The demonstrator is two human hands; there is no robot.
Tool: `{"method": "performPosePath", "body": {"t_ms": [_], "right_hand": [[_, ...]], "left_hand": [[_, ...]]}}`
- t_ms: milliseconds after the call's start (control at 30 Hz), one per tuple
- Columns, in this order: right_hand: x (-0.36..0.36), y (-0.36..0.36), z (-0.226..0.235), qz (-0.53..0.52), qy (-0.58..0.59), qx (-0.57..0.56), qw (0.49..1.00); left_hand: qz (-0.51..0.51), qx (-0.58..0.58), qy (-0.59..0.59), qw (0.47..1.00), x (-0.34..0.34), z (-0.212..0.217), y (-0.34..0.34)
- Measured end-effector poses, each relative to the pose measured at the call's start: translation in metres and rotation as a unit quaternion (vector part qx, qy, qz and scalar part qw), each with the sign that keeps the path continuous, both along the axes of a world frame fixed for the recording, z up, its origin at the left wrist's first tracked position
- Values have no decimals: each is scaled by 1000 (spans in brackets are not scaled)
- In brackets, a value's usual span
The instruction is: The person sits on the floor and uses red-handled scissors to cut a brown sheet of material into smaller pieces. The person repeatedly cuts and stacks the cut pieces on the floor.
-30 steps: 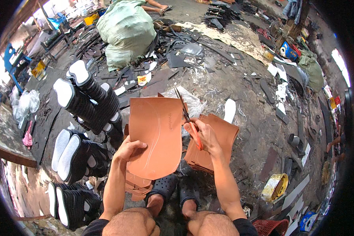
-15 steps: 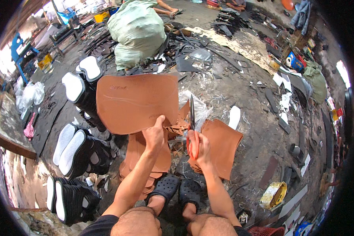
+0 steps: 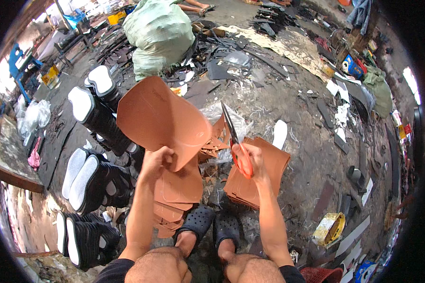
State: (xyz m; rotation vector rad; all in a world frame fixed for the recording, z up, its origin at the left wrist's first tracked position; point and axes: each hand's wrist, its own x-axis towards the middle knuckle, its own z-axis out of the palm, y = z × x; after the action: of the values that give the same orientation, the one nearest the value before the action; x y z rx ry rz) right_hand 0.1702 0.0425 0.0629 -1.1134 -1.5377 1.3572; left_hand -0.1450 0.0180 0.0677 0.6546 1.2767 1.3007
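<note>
- Head view: left hand [image 3: 157, 162] near centre, fingers clenched on the lower edge of a curled brown leather sheet [image 3: 160, 118] rising toward 11 o'clock.
- Right hand [image 3: 250, 158] at 3 o'clock of the left, fingers clasped through the orange handles of scissors [image 3: 235, 141], blades pointing to 12 o'clock, just beside the sheet's right edge.
- Stack of brown cut pieces [image 3: 259, 177] on the floor under the right hand; more pieces [image 3: 177, 193] below the left.
- Black sandals [image 3: 212, 226] at 6 o'clock.
- Black-and-white soles [image 3: 97, 94] stacked at 10 o'clock; green sack [image 3: 158, 33] at 12.

Sheet [image 3: 160, 118] left of scissors [image 3: 236, 141]
</note>
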Motion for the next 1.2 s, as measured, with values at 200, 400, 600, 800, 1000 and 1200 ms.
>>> {"method": "performPosePath", "body": {"t_ms": [200, 400, 600, 800, 1000, 1200], "right_hand": [[18, 4, 11, -52, 104, -39, 992], [46, -18, 13, -177, 135, -16, 975], [73, -45, 7, -233, 102, 9, 967], [109, -76, -12, -267, -85, -87, 956], [59, -70, -43, -121, -90, -147, 978], [28, -59, -28, -96, -20, -121, 988]], "left_hand": [[-69, -183, 253, 948, -72, -53, -73], [-158, 184, 412, 878, 141, -47, -28], [-298, 11, 326, 897, 219, -161, 8], [-217, 59, -62, 972, 118, -135, -18], [-166, 67, -104, 978, 54, -56, -45], [-41, -40, -510, 858, 32, -35, -58]]}}
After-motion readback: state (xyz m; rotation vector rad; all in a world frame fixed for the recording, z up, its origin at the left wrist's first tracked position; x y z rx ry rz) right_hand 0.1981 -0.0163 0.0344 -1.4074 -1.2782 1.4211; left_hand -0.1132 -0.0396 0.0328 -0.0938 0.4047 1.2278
